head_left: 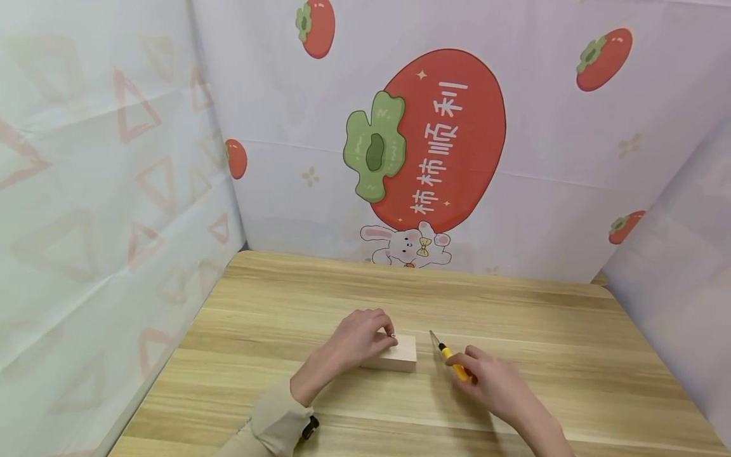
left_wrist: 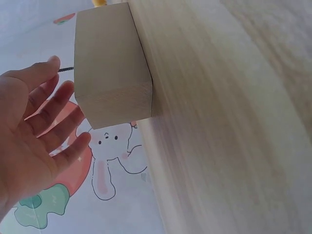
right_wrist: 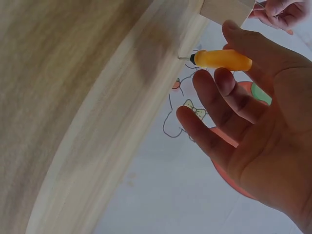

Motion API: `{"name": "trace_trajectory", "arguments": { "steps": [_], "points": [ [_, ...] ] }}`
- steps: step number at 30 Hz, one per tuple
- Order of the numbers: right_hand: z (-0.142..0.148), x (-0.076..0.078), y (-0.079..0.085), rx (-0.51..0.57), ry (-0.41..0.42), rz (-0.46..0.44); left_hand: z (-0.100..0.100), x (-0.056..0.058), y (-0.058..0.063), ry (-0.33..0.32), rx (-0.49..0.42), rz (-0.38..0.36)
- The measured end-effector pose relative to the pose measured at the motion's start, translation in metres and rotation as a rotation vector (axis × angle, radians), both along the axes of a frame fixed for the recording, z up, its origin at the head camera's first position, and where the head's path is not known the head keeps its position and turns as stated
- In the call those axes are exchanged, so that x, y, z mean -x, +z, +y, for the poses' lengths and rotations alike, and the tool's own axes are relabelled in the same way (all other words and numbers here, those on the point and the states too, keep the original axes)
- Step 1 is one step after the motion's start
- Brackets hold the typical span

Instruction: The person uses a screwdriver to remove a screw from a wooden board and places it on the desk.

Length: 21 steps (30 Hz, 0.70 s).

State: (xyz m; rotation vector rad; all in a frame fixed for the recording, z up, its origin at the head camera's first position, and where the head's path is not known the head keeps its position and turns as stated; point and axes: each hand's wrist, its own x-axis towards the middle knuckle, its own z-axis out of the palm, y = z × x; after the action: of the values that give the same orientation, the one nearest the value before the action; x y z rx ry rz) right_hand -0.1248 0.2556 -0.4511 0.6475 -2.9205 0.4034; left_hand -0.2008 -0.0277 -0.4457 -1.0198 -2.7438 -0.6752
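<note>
A pale rectangular wooden block (head_left: 404, 351) lies on the table, just left of the middle in the head view. My left hand (head_left: 360, 337) is over its top, thumb and forefinger pinching a screw (left_wrist: 66, 69). In the left wrist view the screw's dark threaded shank stands out from the block's top face, its head hidden by the fingers. To the right of the block, my right hand (head_left: 488, 384) holds a screwdriver by its yellow handle (right_wrist: 222, 59), between thumb and fingers. Its thin metal shaft (head_left: 435, 338) points away from me, apart from the block.
The wood-grain table (head_left: 274, 298) runs back to a white cloth wall (head_left: 280, 209) printed with persimmons and a rabbit. Another cloth wall (head_left: 103, 209) with triangles borders the left side, and a pale one (head_left: 679, 254) the right.
</note>
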Motion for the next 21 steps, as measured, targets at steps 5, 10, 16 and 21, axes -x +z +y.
{"name": "trace_trajectory", "arguments": {
  "steps": [5, 10, 16, 21],
  "points": [
    [0.0016, -0.0006, 0.0001, -0.008, 0.01, -0.064, 0.0011, 0.0013, -0.0012, 0.015, -0.035, -0.018],
    [0.0013, -0.002, 0.0016, -0.017, -0.008, -0.134, -0.0005, 0.0029, -0.0032, 0.014, -0.052, -0.027],
    [0.0011, -0.0022, 0.0013, -0.013, 0.001, -0.189, -0.0028, 0.0024, -0.0039, 0.02, -0.076, -0.034],
    [0.0015, -0.0012, -0.0002, -0.011, 0.0, -0.215, -0.0041, 0.0026, -0.0035, 0.022, -0.103, -0.039]
  ]
}}
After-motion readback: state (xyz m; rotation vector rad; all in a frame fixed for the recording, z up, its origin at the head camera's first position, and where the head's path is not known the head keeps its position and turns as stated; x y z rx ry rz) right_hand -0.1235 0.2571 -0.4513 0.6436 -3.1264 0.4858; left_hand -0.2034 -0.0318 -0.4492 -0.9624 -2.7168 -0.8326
